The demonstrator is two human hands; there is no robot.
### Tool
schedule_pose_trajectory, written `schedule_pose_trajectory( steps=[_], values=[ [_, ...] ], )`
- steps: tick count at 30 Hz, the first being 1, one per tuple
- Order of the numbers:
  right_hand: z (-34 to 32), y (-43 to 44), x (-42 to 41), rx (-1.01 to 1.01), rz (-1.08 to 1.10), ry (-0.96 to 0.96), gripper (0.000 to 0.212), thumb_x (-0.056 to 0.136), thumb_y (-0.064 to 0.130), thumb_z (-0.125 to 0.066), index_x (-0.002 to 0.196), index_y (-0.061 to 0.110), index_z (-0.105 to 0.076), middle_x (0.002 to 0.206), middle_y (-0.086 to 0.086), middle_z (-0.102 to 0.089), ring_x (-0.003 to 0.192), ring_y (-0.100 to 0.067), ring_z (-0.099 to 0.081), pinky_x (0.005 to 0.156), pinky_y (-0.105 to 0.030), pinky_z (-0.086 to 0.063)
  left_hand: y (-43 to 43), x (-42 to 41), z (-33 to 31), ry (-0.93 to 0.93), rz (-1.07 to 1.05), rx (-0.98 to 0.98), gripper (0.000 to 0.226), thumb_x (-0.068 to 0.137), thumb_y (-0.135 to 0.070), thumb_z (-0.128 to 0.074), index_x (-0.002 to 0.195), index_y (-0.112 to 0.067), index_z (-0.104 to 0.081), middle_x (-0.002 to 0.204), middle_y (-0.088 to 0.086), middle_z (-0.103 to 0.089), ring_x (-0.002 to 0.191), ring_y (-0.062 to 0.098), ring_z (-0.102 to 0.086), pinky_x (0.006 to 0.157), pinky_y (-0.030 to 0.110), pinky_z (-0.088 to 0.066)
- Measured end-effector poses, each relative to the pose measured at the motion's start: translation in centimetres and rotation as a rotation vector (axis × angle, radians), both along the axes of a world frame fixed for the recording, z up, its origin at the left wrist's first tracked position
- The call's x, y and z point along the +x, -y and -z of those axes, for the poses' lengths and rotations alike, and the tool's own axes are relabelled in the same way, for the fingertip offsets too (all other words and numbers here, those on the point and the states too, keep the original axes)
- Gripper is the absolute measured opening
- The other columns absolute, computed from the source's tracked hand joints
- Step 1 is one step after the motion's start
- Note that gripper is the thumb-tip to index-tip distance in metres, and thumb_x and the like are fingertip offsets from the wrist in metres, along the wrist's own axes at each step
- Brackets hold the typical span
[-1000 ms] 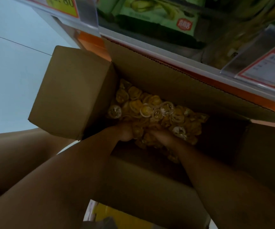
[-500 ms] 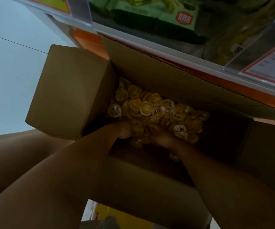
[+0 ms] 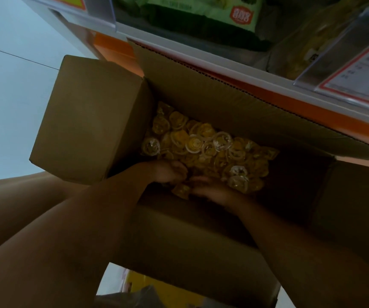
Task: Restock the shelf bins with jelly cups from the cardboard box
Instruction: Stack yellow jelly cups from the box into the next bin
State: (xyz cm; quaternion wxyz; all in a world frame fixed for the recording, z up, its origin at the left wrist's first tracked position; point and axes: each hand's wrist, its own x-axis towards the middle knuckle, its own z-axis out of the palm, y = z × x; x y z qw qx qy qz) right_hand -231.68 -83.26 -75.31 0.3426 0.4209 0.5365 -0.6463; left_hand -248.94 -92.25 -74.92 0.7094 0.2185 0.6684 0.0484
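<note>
- The cardboard box [image 3: 94,121] fills the middle of the frame. It is open, with one flap folded out to the left and a long flap standing up against the shelf behind it.
- The jelly cups [image 3: 203,143], yellow with clear rims, lie in a loose heap inside the box, just above the centre of the frame.
- The left hand [image 3: 168,172] reaches in from the lower left. Its fingers are curled down over cups at the near edge of the heap.
- The right hand [image 3: 212,190] comes in from the lower right, with its fingertips close to the left hand. The light is too dim to tell whether it grips any cups.
- One cup sits just below the gap between the two hands.
- The shelf edge [image 3: 290,101], with an orange strip, runs across the upper right of the frame.
- A price tag [image 3: 361,74] sits at the far upper right, and a green package [image 3: 201,14] at the top centre.
- Pale floor [image 3: 8,96] shows at the left.
</note>
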Motion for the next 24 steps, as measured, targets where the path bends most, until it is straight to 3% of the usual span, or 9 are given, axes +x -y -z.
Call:
schedule_pose_trajectory(
  steps=[3, 6, 8, 11, 13, 17, 21, 24],
  values=[
    [-0.6, 1.3, 0.2, -0.010, -0.023, -0.008, 0.045, 0.088, 0.030, -0.065, 0.132, 0.034, -0.054, 0.135, 0.004, -0.051, 0.123, -0.016, -0.050, 0.108, -0.036, -0.039, 0.0, -0.2, -0.6, 0.036, 0.001, 0.000, 0.038, 0.095, -0.034, -0.059, 0.130, -0.021, -0.054, 0.118, 0.001, -0.061, 0.101, 0.013, -0.059, 0.078, 0.024, -0.051],
    [-1.4, 1.1, -0.3, -0.088, 0.020, -0.004, 0.022, 0.091, 0.032, -0.059, 0.110, 0.043, -0.060, 0.127, 0.006, -0.056, 0.117, -0.015, -0.052, 0.107, -0.036, -0.038, 0.0, -0.7, -1.3, 0.041, 0.009, -0.004, 0.039, 0.092, -0.038, -0.062, 0.128, -0.026, -0.054, 0.124, -0.002, -0.061, 0.111, 0.016, -0.059, 0.091, 0.034, -0.051],
    [-1.9, 1.0, -0.8, -0.111, 0.007, 0.015, 0.017, 0.090, 0.039, -0.059, 0.108, 0.040, -0.060, 0.124, 0.006, -0.058, 0.115, -0.014, -0.053, 0.107, -0.035, -0.039, 0.0, -0.8, -1.8, 0.039, 0.020, -0.004, 0.036, 0.091, -0.042, -0.062, 0.125, -0.031, -0.055, 0.123, -0.005, -0.060, 0.109, 0.014, -0.060, 0.096, 0.038, -0.050],
    [-2.0, 1.2, -1.1, -0.037, -0.079, -0.031, 0.064, 0.073, 0.058, -0.073, 0.129, 0.035, -0.054, 0.127, 0.016, -0.052, 0.119, -0.007, -0.048, 0.102, -0.029, -0.040, 0.0, -0.6, -2.7, 0.048, -0.006, -0.015, 0.035, 0.093, -0.042, -0.060, 0.126, -0.030, -0.055, 0.116, -0.004, -0.062, 0.104, 0.013, -0.060, 0.094, 0.037, -0.049],
    [-2.5, 1.2, -1.5, -0.002, -0.072, -0.027, 0.064, 0.076, 0.043, -0.078, 0.132, 0.028, -0.051, 0.117, 0.011, -0.053, 0.103, -0.004, -0.051, 0.085, -0.021, -0.044, 0.1, -0.5, -3.1, 0.032, -0.021, -0.018, 0.031, 0.093, -0.042, -0.059, 0.123, -0.033, -0.056, 0.119, -0.002, -0.061, 0.111, 0.016, -0.058, 0.094, 0.037, -0.048],
    [-2.6, 1.1, -0.8, 0.020, 0.013, -0.038, 0.030, 0.078, 0.016, -0.078, 0.098, 0.024, -0.058, 0.097, 0.000, -0.065, 0.081, -0.008, -0.061, 0.068, -0.023, -0.050, 0.4, -0.3, -4.1, 0.025, -0.071, 0.000, 0.016, 0.095, -0.035, -0.058, 0.110, -0.034, -0.059, 0.115, 0.001, -0.063, 0.100, 0.016, -0.058, 0.077, 0.029, -0.046],
    [-3.9, 0.7, 0.6, 0.010, 0.027, -0.037, 0.027, 0.077, 0.014, -0.076, 0.094, 0.030, -0.062, 0.089, 0.003, -0.062, 0.080, -0.013, -0.060, 0.066, -0.026, -0.046, 0.9, -0.4, -5.3, 0.016, -0.121, 0.028, 0.023, 0.092, -0.039, -0.062, 0.114, -0.035, -0.060, 0.117, -0.006, -0.060, 0.108, 0.012, -0.054, 0.072, 0.022, -0.045],
    [-5.2, 0.5, 1.1, 0.018, 0.049, -0.044, 0.021, 0.082, 0.011, -0.069, 0.097, 0.023, -0.061, 0.090, 0.000, -0.063, 0.078, -0.011, -0.059, 0.067, -0.022, -0.046, 1.2, -0.3, -6.2, 0.011, -0.139, 0.036, 0.025, 0.091, -0.043, -0.062, 0.114, -0.038, -0.058, 0.125, -0.006, -0.058, 0.109, 0.011, -0.052, 0.072, 0.021, -0.043]
  ],
)
